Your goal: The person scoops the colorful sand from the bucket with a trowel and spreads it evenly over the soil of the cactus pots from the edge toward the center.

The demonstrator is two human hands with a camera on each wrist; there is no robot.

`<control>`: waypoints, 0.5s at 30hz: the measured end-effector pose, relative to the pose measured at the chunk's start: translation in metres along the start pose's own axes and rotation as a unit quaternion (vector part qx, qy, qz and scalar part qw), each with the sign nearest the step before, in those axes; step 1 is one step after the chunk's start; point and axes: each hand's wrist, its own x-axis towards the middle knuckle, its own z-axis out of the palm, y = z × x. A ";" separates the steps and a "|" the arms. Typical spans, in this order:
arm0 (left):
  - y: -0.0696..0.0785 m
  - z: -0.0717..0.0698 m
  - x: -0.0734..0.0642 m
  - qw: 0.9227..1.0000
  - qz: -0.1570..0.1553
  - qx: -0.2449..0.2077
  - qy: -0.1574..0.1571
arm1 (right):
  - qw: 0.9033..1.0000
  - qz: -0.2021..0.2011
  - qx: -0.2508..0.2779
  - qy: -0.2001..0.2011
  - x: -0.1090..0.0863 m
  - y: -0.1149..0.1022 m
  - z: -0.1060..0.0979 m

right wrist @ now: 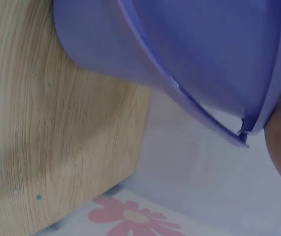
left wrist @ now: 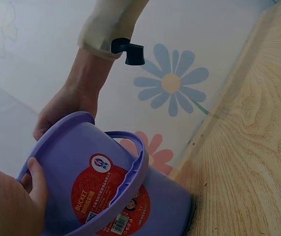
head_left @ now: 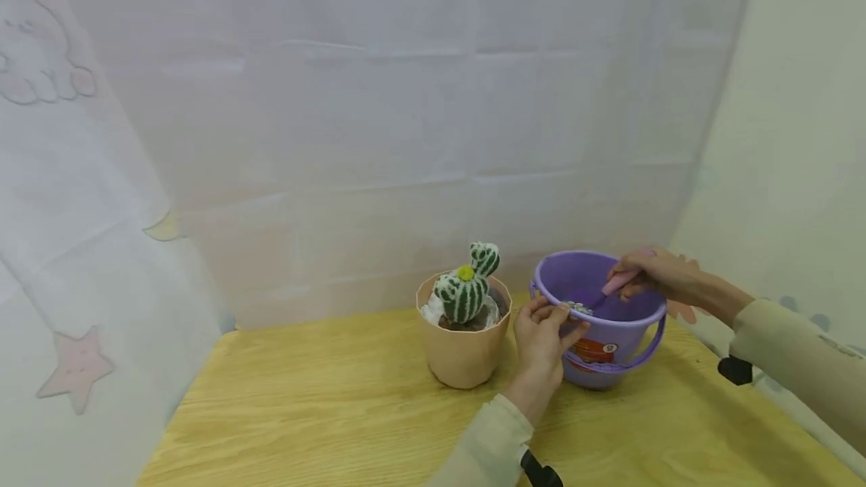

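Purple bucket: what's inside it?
In the bucket, the right hand grips a pink-handled tool angled down toward small pale bits by the near rim. Whether the tool carries them is unclear. The bucket's near side hides its bottom and anything lying there.

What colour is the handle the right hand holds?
The handle is pink, best seen in the head view.

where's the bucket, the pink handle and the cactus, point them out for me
bucket [left wrist: 74, 153]: left wrist view, on the outer wall
pink handle [head_left: 619, 282]: head view, on the part jutting from the fingers
cactus [head_left: 465, 299]: head view, on the striped green body
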 end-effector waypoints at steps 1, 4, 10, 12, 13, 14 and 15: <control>0.001 0.000 0.000 1.000 0.001 -0.001 -0.001 | 1.000 0.005 0.007 0.006 -0.001 -0.001 0.001; 0.002 -0.001 0.000 1.000 -0.001 0.002 -0.004 | 1.000 0.010 0.022 0.018 -0.002 -0.001 0.002; 0.001 -0.001 -0.002 1.000 -0.005 0.009 0.001 | 0.998 0.021 0.047 0.037 -0.013 0.002 0.002; 0.000 -0.001 -0.001 1.000 -0.003 0.009 0.002 | 0.997 0.022 0.058 0.042 -0.018 0.004 0.002; 0.000 -0.001 -0.001 1.000 -0.002 0.007 0.002 | 0.997 0.022 0.062 0.044 -0.021 0.004 0.003; 0.001 -0.001 -0.001 1.000 0.000 0.006 0.001 | 0.997 0.020 0.062 0.047 -0.024 0.005 0.004; 0.001 -0.001 0.000 1.000 0.001 0.006 0.000 | 0.997 0.018 0.061 0.049 -0.026 0.005 0.005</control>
